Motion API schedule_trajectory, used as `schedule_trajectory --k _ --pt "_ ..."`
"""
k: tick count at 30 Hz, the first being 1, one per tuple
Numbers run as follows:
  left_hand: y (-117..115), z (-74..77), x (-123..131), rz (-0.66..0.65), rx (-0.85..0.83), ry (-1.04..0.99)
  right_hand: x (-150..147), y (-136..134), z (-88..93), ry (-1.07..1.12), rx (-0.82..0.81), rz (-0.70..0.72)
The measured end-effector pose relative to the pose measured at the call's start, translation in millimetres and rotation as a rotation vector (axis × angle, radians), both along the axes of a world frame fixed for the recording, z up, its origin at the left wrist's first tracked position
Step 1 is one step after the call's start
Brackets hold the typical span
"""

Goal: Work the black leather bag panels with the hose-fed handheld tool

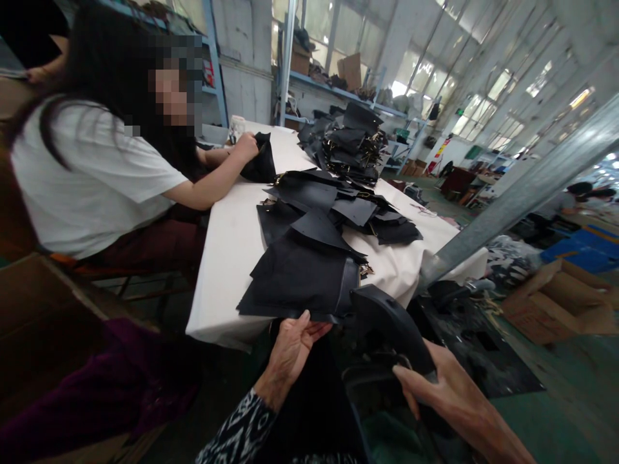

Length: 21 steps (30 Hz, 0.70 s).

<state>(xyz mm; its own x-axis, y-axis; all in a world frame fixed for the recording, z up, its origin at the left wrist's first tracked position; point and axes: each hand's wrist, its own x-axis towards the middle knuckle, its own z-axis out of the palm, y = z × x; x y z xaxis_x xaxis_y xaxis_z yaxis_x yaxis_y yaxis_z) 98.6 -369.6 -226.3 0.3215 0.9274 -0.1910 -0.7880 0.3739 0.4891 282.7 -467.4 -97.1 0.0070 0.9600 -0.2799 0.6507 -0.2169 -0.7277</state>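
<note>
My left hand is at the near edge of the table, thumb and fingers closed on the lower border of a flat black panel. That panel looks like fabric with a smooth leather-like strip at its right side. In my right hand is a curved black leather-like piece, gripped between thumb and fingers beside the table corner. Its lower part is dark and hard to make out. Just beyond the panel lies a loose heap of similar black pieces, some with gold-coloured zip or metal edges.
A person in a white top sits at the left side of the white-covered table, handling a black piece. A taller black stack stands farther back. A slanted metal post, open cardboard boxes and a purple cloth are around.
</note>
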Motion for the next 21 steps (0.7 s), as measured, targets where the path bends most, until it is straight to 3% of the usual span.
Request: schedule_trajectory --k 4,8,11,13,15,17,19,21 --pt "3.2 -1.4 1.0 -0.015 -0.001 -0.008 -2.3 -15.7 -6.8 0.028 -0.088 0.035" --pt "0.0 -0.7 4.6 -0.011 0.036 0.046 -13.2 -3.0 -22.0 0.141 -0.075 0.068" --pt "-5.9 0.8 -4.5 -0.087 0.188 0.354 -8.4 15.6 -17.2 0.103 0.033 0.007" --pt "-10.8 -1.6 -17.4 -0.034 0.422 0.784 2.0 22.4 -8.6 0.053 0.103 -0.034" --pt "-14.3 -6.5 -33.1 0.226 0.803 1.197 14.7 22.1 -2.6 0.032 0.128 -0.044" --pt "-13.5 -9.5 -48.3 0.488 1.294 1.421 26.3 16.8 -2.5 0.02 0.114 -0.044" --pt "-7.4 -6.6 -59.8 0.504 1.732 1.56 34.6 10.0 -7.9 0.016 0.07 -0.037" --pt "3.4 2.6 -65.1 0.427 1.953 1.693 40.6 4.0 -15.8 -0.003 0.043 -0.02"
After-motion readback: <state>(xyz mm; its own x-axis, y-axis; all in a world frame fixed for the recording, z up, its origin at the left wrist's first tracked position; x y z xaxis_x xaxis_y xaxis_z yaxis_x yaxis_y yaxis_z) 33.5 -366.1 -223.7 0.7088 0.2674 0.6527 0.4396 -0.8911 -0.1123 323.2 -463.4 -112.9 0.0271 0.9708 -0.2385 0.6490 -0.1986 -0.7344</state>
